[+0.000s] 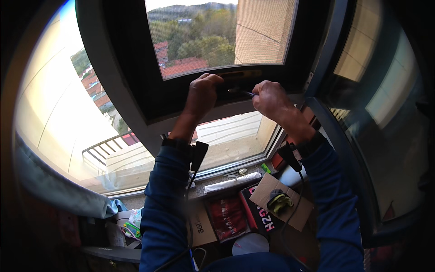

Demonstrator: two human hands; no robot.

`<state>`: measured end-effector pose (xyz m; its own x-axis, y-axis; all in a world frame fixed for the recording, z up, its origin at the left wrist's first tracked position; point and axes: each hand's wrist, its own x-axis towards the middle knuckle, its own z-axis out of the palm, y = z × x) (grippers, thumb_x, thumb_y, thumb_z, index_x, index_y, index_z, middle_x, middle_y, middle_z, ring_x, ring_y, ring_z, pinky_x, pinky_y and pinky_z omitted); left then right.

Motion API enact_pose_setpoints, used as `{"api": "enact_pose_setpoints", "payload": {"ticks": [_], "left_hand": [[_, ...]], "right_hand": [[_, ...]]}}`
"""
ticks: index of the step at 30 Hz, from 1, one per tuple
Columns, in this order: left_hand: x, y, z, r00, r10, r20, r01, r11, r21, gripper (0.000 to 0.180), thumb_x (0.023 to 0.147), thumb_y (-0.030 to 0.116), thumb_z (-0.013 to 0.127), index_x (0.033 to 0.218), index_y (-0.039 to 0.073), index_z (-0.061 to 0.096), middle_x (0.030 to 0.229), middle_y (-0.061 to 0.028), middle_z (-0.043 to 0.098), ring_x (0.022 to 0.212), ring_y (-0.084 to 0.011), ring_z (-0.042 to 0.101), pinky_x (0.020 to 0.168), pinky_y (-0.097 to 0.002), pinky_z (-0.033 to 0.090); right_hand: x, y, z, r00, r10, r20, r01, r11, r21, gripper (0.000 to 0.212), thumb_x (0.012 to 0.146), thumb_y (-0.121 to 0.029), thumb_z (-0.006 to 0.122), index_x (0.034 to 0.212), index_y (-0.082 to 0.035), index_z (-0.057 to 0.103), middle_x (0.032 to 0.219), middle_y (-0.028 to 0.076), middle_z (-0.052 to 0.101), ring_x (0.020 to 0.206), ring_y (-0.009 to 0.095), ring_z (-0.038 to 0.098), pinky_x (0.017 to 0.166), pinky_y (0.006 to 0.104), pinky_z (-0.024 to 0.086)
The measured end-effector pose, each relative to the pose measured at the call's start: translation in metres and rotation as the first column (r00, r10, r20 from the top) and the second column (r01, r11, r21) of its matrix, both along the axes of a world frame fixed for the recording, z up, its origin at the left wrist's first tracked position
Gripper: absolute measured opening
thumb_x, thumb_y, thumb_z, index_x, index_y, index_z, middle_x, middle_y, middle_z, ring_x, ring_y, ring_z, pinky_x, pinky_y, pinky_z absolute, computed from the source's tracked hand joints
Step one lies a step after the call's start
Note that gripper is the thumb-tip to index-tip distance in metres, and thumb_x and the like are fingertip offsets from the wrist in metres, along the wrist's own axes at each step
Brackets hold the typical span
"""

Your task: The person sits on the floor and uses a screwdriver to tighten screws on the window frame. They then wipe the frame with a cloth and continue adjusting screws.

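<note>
Both arms reach up to the dark lower rail (pixel 172 97) of a screened window sash. My right hand (pixel 270 99) is closed around a slim, shiny metal tool (pixel 244 92) that looks like a screwdriver. Its thin end points left, toward my other hand, close in front of the rail. My left hand (pixel 202 93) is curled shut against the rail, its fingertips turned right; whatever they pinch is hidden. Just above and between the hands, a long brass-coloured fitting (pixel 240 74) is set in the rail.
An open glazed window panel (pixel 376 104) stands at the right. Below are the sill with a long white packet (pixel 233 182), a cardboard piece (pixel 258 195) bearing dark-and-yellow gloves (pixel 280 202), a red packet (pixel 226 217) and a round grey lid (pixel 250 245). Cables hang from both wrists.
</note>
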<state>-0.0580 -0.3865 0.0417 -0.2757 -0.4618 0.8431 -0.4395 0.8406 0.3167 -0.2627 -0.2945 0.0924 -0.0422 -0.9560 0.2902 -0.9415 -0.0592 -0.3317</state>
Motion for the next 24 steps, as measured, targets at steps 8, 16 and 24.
{"api": "enact_pose_setpoints", "payload": {"ticks": [8, 16, 24], "left_hand": [[-0.002, -0.001, 0.001, 0.999, 0.048, 0.007, -0.048, 0.999, -0.004, 0.019, 0.088, -0.004, 0.056, 0.097, 0.002, 0.072, 0.094, -0.0147, 0.072, 0.088, -0.0296, 0.072, 0.078, -0.033, 0.056], [0.0, 0.0, 0.001, 1.0, 0.007, -0.012, -0.007, 1.0, -0.006, 0.018, 0.088, -0.005, 0.057, 0.096, 0.001, 0.072, 0.095, -0.0161, 0.072, 0.09, -0.0302, 0.072, 0.081, -0.0328, 0.056], [-0.002, 0.001, 0.001, 1.0, 0.025, 0.002, -0.025, 0.999, 0.029, 0.02, 0.089, -0.006, 0.056, 0.098, 0.001, 0.072, 0.096, -0.0157, 0.072, 0.091, -0.0292, 0.072, 0.082, -0.032, 0.056]], "right_hand": [[0.008, -0.003, 0.012, 0.997, -0.074, -0.011, 0.075, 0.99, 0.117, 0.018, 0.082, -0.014, 0.07, 0.098, -0.007, 0.074, 0.106, 0.018, 0.072, 0.102, 0.035, 0.07, 0.087, 0.0446, 0.057], [-0.015, 0.015, 0.004, 0.995, 0.006, 0.097, -0.008, 1.0, 0.016, 0.017, 0.079, -0.011, 0.068, 0.094, -0.009, 0.075, 0.1, 0.017, 0.073, 0.1, 0.035, 0.07, 0.088, 0.042, 0.056], [-0.01, -0.01, 0.038, 0.991, -0.03, -0.133, 0.059, 0.973, 0.223, 0.018, 0.083, -0.014, 0.069, 0.099, -0.016, 0.076, 0.104, 0.006, 0.074, 0.103, 0.027, 0.07, 0.092, 0.0389, 0.056]]}}
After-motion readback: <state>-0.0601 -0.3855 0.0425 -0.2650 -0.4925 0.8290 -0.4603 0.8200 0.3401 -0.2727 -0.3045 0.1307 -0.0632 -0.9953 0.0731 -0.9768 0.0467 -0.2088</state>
